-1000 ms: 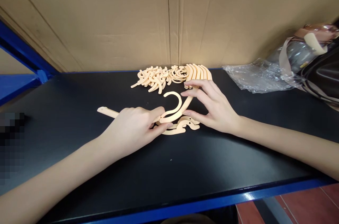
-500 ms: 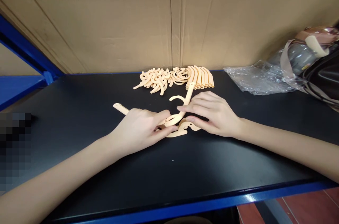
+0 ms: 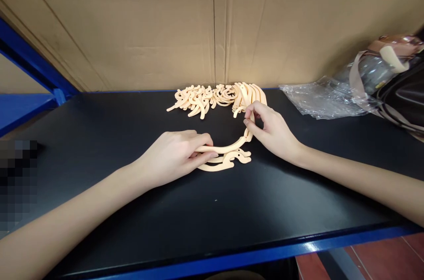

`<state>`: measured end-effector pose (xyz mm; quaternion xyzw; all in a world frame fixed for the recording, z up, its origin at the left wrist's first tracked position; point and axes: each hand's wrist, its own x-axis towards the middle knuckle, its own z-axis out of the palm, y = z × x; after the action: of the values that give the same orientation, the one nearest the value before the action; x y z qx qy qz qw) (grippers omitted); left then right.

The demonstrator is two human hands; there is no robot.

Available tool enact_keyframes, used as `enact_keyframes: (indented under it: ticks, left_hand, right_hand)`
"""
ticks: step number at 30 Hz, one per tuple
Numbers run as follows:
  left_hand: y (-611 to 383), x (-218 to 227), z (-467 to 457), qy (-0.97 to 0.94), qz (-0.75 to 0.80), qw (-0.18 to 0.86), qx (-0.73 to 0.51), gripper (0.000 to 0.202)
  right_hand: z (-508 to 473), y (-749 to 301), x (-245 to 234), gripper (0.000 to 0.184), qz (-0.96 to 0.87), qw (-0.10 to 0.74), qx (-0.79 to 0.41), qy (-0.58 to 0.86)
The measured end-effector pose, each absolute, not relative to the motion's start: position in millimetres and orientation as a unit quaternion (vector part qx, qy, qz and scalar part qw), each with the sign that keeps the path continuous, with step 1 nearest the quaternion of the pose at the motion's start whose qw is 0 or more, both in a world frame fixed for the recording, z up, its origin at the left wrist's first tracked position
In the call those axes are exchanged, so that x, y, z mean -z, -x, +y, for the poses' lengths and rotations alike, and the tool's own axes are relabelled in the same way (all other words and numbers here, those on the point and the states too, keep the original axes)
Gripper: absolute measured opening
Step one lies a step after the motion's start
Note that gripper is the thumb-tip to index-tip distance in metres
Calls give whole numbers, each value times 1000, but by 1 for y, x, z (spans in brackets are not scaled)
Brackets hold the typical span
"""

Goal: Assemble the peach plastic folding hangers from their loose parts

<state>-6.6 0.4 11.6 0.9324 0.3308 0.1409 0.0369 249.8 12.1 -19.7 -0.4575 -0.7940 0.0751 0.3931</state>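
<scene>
A beige folding clothes hanger [image 3: 228,148] is stretched between my two hands, its jointed arms meeting at a bend near the right hand. My left hand [image 3: 177,152] is closed round one arm of it, hiding that end. With thumb and fingers, my right hand [image 3: 276,132] pinches the other arm, close to a small curved hook [image 3: 239,111]. On the black tabletop just below lie folded beige hangers [image 3: 220,167], partly covered by the left hand's fingers.
A heap of small beige hooks [image 3: 195,100] lies at the back, beside a row of curved beige arm pieces [image 3: 257,94]. Clear plastic bags [image 3: 321,96] and a dark bag [image 3: 402,99] stand at the right. Cardboard [image 3: 149,28] closes off the back; a blue edge [image 3: 232,262] runs along the front.
My right hand has moved up and back to the other arm of the hanger. The hanger has turned, and its bend now lies farther right.
</scene>
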Motion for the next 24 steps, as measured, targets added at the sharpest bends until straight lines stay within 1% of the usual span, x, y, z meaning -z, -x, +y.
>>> enact_keyframes:
  ticks: [4, 7, 13, 18, 24]
  left_hand:
    - [9, -10, 5, -927, 342, 38, -149, 31]
    - [10, -6, 7, -926, 338, 41, -161, 33]
    - [3, -5, 6, -930, 338, 15, -145, 33]
    - [2, -3, 6, -935, 323, 4, -144, 32]
    - [3, -2, 4, -936, 315, -7, -158, 33]
  right_hand:
    - [14, -251, 21, 14, -798, 409, -69, 438]
    - [14, -251, 20, 17, -809, 405, -68, 420]
    - [13, -248, 18, 23, -862, 350, -62, 361]
    - [13, -248, 20, 27, -873, 325, -48, 361]
    - [16, -251, 24, 27, -860, 335, -88, 374]
